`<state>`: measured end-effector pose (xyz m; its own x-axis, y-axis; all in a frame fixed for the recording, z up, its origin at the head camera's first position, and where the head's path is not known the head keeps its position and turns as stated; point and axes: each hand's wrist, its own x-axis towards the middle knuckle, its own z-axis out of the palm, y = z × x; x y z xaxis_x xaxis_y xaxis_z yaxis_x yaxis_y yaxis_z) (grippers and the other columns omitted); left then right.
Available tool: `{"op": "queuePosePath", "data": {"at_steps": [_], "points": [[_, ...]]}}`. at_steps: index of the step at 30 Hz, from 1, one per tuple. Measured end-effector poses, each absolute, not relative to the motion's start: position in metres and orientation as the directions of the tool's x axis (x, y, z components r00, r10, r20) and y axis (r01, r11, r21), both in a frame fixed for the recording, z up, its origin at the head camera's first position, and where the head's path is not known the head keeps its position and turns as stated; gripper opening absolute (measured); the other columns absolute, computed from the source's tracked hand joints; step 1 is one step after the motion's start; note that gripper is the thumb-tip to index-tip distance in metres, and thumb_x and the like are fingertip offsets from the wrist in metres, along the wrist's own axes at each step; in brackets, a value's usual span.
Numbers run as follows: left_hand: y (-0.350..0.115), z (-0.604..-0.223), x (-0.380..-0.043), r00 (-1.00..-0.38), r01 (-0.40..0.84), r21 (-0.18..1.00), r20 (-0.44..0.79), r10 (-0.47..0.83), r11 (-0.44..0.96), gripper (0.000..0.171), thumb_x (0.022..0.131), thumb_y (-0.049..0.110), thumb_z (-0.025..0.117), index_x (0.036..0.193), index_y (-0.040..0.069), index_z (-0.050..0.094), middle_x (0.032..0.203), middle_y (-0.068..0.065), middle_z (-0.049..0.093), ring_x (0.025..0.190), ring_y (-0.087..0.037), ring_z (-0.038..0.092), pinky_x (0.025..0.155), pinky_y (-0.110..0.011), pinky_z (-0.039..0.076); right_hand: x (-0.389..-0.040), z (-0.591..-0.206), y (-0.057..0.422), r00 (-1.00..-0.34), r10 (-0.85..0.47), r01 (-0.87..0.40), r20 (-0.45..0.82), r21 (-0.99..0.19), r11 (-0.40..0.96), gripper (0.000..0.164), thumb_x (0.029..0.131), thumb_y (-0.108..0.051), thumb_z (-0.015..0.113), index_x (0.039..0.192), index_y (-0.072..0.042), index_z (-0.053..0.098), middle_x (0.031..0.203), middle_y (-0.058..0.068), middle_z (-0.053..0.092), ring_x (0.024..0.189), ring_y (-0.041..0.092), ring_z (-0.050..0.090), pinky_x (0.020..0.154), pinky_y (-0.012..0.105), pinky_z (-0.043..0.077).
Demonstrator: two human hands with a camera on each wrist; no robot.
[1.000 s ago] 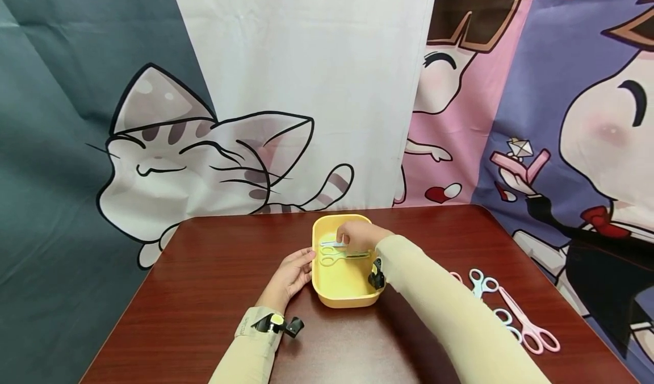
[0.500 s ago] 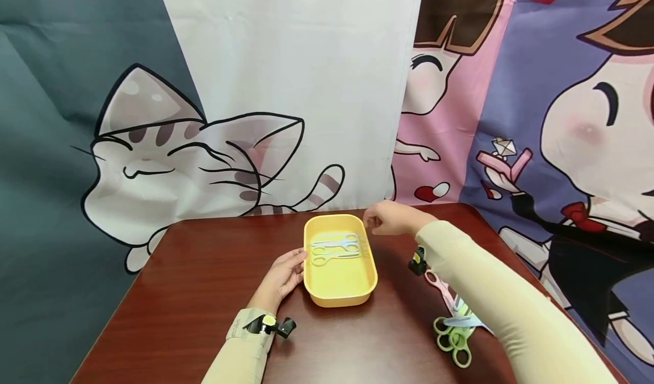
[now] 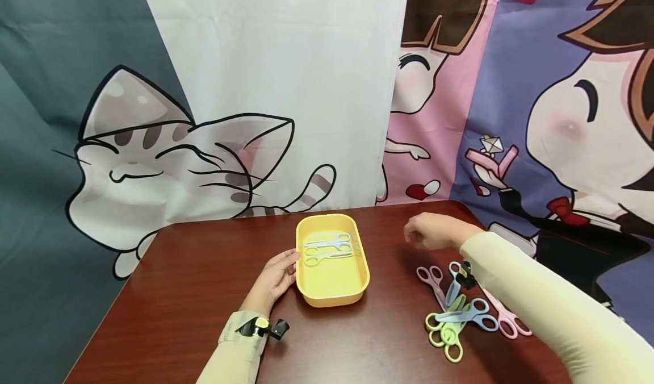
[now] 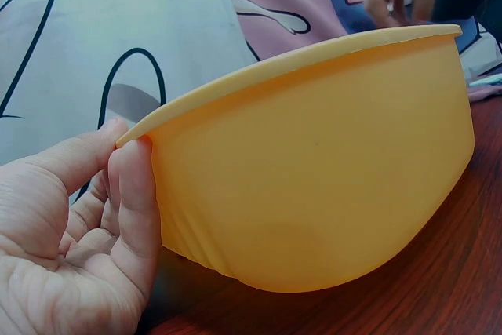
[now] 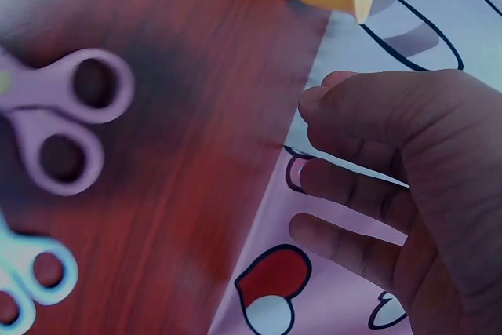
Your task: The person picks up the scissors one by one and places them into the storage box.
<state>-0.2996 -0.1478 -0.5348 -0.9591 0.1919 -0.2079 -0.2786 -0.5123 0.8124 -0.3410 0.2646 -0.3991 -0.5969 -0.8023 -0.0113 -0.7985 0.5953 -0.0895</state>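
A yellow plastic tray stands on the table in the head view. Inside it lie a light blue pair of scissors and a yellow-green pair, side by side. My left hand pinches the tray's left rim between thumb and fingers, as the left wrist view shows on the tray wall. To the right of the tray, my right hand hovers over the table with fingers loosely bent and nothing in them. Below it, mauve scissors lie nearest, handles toward the hand.
Several more scissors overlap in a heap at the right: a blue pair, green pairs and a pink pair partly under the right sleeve. A printed cloth backdrop hangs behind the table's far edge.
My right hand has left the tray's inside and moved right toward the heap, leaving the light blue scissors in the tray. The left hand keeps its hold on the rim. The head view has turned slightly right.
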Motion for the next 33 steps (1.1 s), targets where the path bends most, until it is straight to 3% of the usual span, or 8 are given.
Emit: {"op": "queuePosePath", "data": {"at_steps": [9, 16, 24, 33], "points": [[-0.146, -0.537, -0.298, -0.959, -0.279, 0.82, -0.211, 0.189, -0.499, 0.016, 0.104, 0.007, 0.057, 0.118, 0.001, 0.053, 0.082, -0.001, 0.066, 0.065, -0.005, 0.061, 0.056, -0.016, 0.053, -0.284, -0.407, 0.298, -0.581, -0.808, -0.805, -0.097, -0.08, 0.588, 0.022, 0.077, -0.007, 0.079, 0.086, -0.023, 0.066, 0.082, -0.011, 0.056, 0.073, 0.007, 0.054, 0.06, 0.025, 0.047], [-0.145, -0.536, -0.298, -0.965, -0.258, 0.833, -0.196, 0.175, -0.49, 0.015, 0.103, 0.008, 0.057, 0.117, 0.002, 0.054, 0.082, 0.0, 0.067, 0.066, -0.004, 0.062, 0.056, -0.016, 0.053, -0.25, -0.421, 0.321, -0.578, -0.814, -0.804, -0.061, -0.127, 0.58, 0.027, 0.072, -0.008, 0.078, 0.092, -0.022, 0.067, 0.085, -0.016, 0.056, 0.073, 0.002, 0.051, 0.06, 0.024, 0.046], [-0.145, -0.535, -0.299, -0.966, -0.258, 0.818, -0.204, 0.16, -0.514, 0.009, 0.103, 0.006, 0.058, 0.111, 0.004, 0.056, 0.08, -0.001, 0.065, 0.063, -0.005, 0.061, 0.054, -0.016, 0.053, -0.225, -0.446, 0.336, -0.552, -0.834, -0.826, -0.015, -0.124, 0.55, 0.03, 0.071, -0.024, 0.085, 0.089, -0.028, 0.061, 0.083, -0.021, 0.051, 0.073, -0.005, 0.045, 0.058, 0.018, 0.04], [-0.147, -0.534, -0.299, -0.962, -0.27, 0.814, -0.206, 0.179, -0.515, 0.012, 0.103, 0.007, 0.057, 0.114, 0.002, 0.055, 0.08, -0.001, 0.066, 0.063, -0.005, 0.061, 0.055, -0.016, 0.053, -0.218, -0.464, 0.343, -0.534, -0.844, -0.841, 0.055, -0.135, 0.523, 0.043, 0.063, -0.013, 0.087, 0.089, -0.029, 0.057, 0.084, -0.02, 0.049, 0.076, -0.003, 0.047, 0.057, 0.017, 0.04]]}}
